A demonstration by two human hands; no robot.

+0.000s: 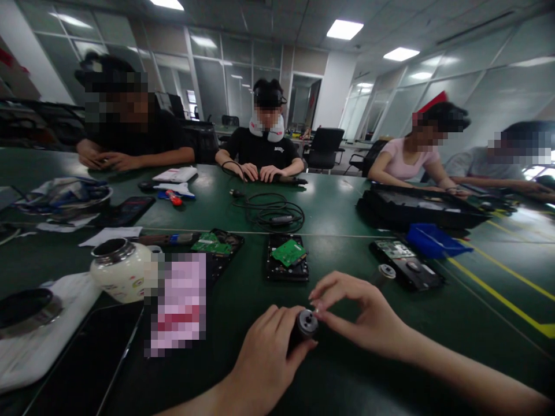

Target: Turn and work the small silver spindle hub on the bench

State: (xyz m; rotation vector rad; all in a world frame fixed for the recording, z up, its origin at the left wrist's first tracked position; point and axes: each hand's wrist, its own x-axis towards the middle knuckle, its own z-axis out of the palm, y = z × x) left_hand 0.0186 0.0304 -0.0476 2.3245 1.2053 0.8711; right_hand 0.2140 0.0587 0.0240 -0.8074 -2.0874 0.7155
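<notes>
My left hand [271, 346] is wrapped round a small dark cylinder [307, 323], which looks like an electric motor; its round silver end with a dark centre faces up. Right beside that end, the thumb and fingertips of my right hand [359, 309] are pinched together. Something tiny and pale seems to be between them, too small to name. A similar silver-topped cylinder [387, 273] stands beyond my right wrist. Farther forward lies a hard drive [287, 271] with a loose green circuit board [289, 252] on top.
Another drive with a green board [212, 244] lies left, near a cream mug [124, 271] and a phone [87, 358]. To the right are an opened drive [410, 266], a blue bin [436, 241] and a black casing [416, 208]. A coiled cable [275, 211] lies ahead; several people sit opposite.
</notes>
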